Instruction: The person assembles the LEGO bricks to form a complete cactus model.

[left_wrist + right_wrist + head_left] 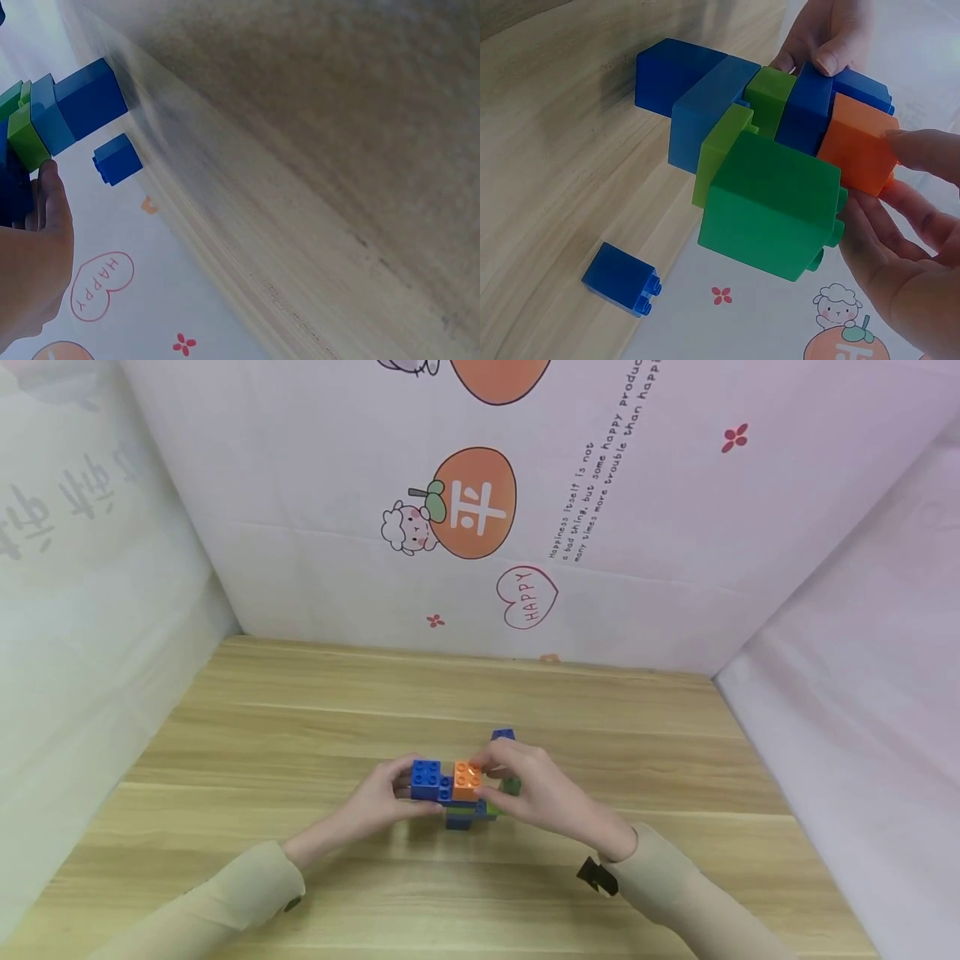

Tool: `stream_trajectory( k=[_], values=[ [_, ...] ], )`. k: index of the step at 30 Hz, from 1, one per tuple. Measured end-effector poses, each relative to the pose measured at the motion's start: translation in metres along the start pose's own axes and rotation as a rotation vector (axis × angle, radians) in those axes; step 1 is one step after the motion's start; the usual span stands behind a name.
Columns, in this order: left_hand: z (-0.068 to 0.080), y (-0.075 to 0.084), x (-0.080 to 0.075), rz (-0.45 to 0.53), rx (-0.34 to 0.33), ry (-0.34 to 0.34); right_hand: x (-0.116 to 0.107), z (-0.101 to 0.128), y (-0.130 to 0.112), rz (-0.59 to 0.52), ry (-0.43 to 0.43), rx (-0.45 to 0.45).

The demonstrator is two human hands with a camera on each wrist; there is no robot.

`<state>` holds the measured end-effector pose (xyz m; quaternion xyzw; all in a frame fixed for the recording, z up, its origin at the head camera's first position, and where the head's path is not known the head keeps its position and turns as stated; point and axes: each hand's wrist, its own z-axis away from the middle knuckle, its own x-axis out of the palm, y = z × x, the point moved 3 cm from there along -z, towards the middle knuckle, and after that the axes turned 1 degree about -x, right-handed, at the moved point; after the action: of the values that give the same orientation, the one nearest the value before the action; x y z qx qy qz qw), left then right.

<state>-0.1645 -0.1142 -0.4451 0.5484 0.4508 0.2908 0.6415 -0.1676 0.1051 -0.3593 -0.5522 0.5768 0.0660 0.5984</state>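
Note:
A structure of toy building blocks stands upright on the table, dark and medium blue at its base, lime green above. Across the top lies a longer dark blue block [807,109] bearing a blue block [425,781] at its left end and an orange block [467,783] on the right. The left hand [378,793] grips the blue left end between thumb and fingers. My right hand [543,789] pinches the orange block, which touches the blue one below; whether it is fully seated I cannot tell. A big green block [772,202] sticks out on a lime side piece.
One loose blue block [621,277] lies on the wooden table [322,693] behind the structure, partly hidden by the right hand in the head view. White printed sheets [315,510] wall the table at the back and both sides.

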Motion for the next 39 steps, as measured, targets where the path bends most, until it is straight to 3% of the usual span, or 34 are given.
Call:
stream_trajectory(
  k=[15, 28, 39],
  values=[
    [-0.002, 0.002, -0.001, -0.016, -0.009, -0.002, -0.005, -0.005, -0.005, 0.051, -0.034, 0.004],
    [-0.002, 0.003, -0.001, -0.038, -0.021, -0.007, -0.006, -0.010, 0.003, -0.017, -0.084, 0.075],
    [-0.001, 0.004, -0.001, -0.028, -0.019, -0.012, -0.003, -0.010, -0.003, 0.027, -0.080, 0.039]
  ],
)
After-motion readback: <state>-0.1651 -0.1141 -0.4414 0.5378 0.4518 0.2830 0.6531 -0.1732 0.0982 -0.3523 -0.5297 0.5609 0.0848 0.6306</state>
